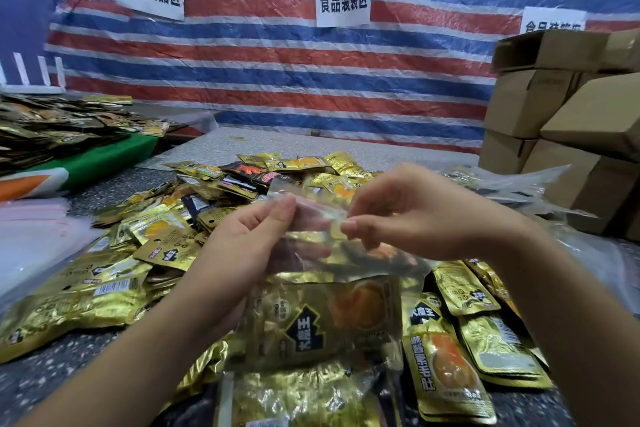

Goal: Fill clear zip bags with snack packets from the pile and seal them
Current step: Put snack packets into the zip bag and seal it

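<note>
A clear zip bag (322,308) hangs between my hands above the table, with gold snack packets inside it. My left hand (242,246) pinches the bag's top strip at its left end. At the strip's right end my right hand (412,215) pinches it between thumb and fingers. A wide pile of gold snack packets (166,229) covers the speckled table (41,388) under and around the bag, with a few dark packets mixed in. More packets (460,357) lie to the right, near my right forearm.
A stack of empty clear zip bags (38,236) lies at the left. Another heap of packets (59,128) sits on a green surface at the far left. Cardboard boxes (568,121) stand stacked at the right. A striped tarp with paper signs hangs behind.
</note>
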